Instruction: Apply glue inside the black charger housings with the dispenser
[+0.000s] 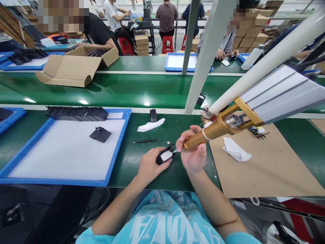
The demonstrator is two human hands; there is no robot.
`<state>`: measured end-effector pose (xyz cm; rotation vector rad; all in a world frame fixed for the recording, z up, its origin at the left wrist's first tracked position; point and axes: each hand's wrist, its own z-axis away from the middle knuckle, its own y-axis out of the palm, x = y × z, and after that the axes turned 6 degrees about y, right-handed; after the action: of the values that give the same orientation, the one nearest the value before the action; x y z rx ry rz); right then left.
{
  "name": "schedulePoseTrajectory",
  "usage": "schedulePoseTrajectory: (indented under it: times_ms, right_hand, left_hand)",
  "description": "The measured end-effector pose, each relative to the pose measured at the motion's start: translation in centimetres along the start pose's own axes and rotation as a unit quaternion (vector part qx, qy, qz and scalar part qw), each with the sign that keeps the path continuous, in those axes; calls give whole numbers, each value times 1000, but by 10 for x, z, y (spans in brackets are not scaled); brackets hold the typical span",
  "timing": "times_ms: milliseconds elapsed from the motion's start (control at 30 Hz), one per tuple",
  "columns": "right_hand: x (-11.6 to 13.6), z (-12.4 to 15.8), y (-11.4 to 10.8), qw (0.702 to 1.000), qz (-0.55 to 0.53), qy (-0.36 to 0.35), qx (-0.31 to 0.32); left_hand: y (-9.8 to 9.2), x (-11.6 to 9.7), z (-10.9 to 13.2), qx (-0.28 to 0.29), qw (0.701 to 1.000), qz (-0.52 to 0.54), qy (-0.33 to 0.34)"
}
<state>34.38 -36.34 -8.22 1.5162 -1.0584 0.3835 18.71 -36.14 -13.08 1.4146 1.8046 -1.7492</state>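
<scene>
My left hand [152, 162] is closed around a small black plastic housing [161, 159] with a white pad [166, 155] in its open side and wires at its top edge. In my right hand [194, 154] is a gold glue gun [195, 140], gripped near its front end. Its thin teal nozzle [174, 151] reaches the right edge of the housing; whether it touches is too small to tell. Beyond my left hand lie black tweezers [147, 141], a crumpled white tissue [151, 125] and another black housing [153, 115].
On the left, a blue-rimmed tray [118, 145] holds a row of black housings [76, 113] and one loose black piece [100, 134]. Cardboard [266, 169] with a white tissue [236, 149] lies right. A white post [203, 57] stands ahead. Co-workers sit across the green conveyor [127, 89].
</scene>
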Motion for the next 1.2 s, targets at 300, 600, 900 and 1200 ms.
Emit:
schedulePoseTrajectory:
  times_ms: [300, 600, 900, 1200]
  right_hand:
    - [-1, 0, -1, 1000, -9, -8, 11]
    - [0, 0, 1, 1000, -13, -6, 12]
    - [-1, 3, 2, 1000, -10, -5, 24]
    - [0, 4, 2, 998, -27, -22, 56]
  left_hand:
    - [0, -4, 2, 5, 1000, -5, -17]
    - [13, -5, 0, 21, 997, -34, -70]
    - [32, -17, -7, 18, 1000, 19, -9]
    - [37, -18, -7, -20, 998, 54, 31]
